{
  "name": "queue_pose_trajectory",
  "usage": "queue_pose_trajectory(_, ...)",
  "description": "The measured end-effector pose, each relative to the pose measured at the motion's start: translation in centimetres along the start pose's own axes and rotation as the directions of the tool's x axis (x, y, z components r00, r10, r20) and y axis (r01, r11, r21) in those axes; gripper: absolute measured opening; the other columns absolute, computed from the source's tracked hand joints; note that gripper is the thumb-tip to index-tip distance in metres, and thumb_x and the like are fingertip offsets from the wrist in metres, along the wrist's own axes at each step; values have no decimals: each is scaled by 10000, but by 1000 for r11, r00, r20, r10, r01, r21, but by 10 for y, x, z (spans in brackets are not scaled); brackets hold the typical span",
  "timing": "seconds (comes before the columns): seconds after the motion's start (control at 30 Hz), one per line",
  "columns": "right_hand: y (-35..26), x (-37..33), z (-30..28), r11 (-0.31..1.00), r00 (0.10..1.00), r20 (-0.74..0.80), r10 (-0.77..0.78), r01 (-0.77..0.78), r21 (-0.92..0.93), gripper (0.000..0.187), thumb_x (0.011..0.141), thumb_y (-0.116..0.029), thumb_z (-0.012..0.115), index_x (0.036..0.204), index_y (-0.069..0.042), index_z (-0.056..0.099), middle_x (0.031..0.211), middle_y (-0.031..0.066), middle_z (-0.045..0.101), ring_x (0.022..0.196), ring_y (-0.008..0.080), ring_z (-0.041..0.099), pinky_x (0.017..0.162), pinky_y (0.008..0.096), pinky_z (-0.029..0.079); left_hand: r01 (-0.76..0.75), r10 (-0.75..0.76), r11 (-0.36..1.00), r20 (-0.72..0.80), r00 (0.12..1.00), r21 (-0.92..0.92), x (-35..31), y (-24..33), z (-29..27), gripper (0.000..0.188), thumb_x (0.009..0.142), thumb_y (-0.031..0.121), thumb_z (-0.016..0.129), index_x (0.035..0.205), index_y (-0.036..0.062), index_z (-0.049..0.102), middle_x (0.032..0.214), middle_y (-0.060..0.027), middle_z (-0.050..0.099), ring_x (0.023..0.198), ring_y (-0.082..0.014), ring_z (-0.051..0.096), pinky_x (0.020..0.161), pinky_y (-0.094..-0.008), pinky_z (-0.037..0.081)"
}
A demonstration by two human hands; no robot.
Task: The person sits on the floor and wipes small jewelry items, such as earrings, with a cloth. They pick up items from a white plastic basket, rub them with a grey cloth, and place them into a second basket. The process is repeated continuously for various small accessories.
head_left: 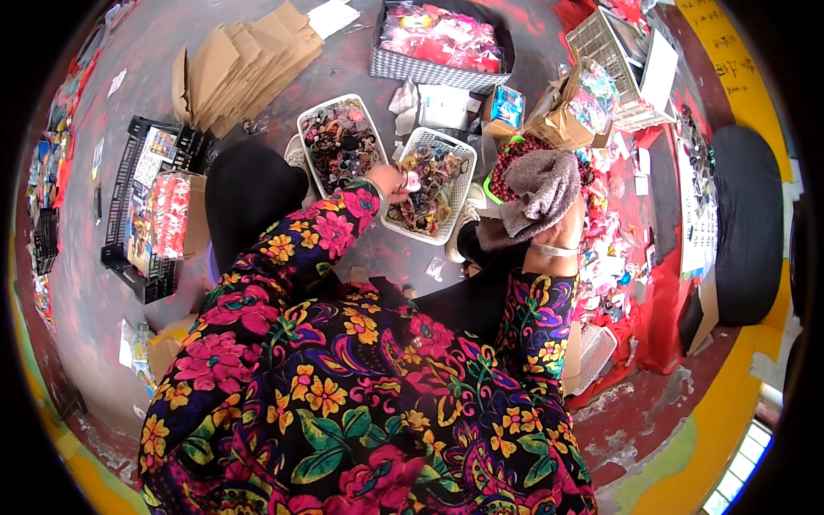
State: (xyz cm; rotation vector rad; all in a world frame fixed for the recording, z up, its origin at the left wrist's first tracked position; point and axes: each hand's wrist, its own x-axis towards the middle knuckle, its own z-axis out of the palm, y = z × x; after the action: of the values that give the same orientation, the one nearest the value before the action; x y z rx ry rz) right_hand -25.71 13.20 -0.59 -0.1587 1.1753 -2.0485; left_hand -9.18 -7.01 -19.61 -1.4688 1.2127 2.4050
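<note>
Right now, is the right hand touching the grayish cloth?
Touching. The head view shows the grayish cloth draped directly over the right hand, with no gap between them.

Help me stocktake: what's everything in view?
baskets: 2, white, centre
trinkets: many, mixed, in baskets
checkered box: 1, grey-white, top centre
packets: many, mostly pink, in checkered box
cardboard: one stack, brown, upper left
black crate: 1 large, black, left
white crate: 1, white, upper right
cartons: several, brown, left and right
cloth: 1, grey-brown, right of baskets
beads: many, dark red, beside cloth
third basket: 1, white, lower right
loose items: many, mixed, right
shoes: 2, white, beside baskets
floral top: 1, multicoloured, bottom
left hand: 1, bare, centre, holding pink trinket
right hand: 1, bare, partly behind cloth
</note>
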Motion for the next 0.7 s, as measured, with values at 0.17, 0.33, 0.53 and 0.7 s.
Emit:
queue_pose_trajectory(0.17,5,-4,11,999,1000,14,15,-16,46,254,896,-141,348,1039,25,476,953,147,548,852,247,556,748,346,462,-263,262,860,64,963,437,93,-61,-36,95,729,107,595,803,49,610,739,-77,602,669,-200,608,503,-292,480)
queue_pose_trajectory(0.33,4,-6,10,998,993,-116,6,1,64,245,887,-145,371,1020,25,488,919,135,557,813,230,565,713,328,473,-175,184,983,-202,962,58,34,15,40,134,821,161,505,872,52,564,766,-53,594,719,-217,594,605,-389,486)
queue_pose_trajectory(0.53,2,-12,34,997,995,-90,35,-41,-63,230,875,-157,396,990,14,496,888,123,560,763,213,566,658,321,481,-123,532,-95,155,833,988,118,-48,-68,288,827,241,417,879,61,635,836,-174,615,759,-360,578,712,-424,466)
queue_pose_trajectory(0.7,2,-22,67,931,998,-56,-18,-4,-366,265,830,-191,463,978,23,512,858,101,576,758,174,564,653,279,467,21,469,749,-552,689,662,65,-15,-90,393,781,370,477,756,3,616,796,-207,599,793,-354,565,721,-440,431)
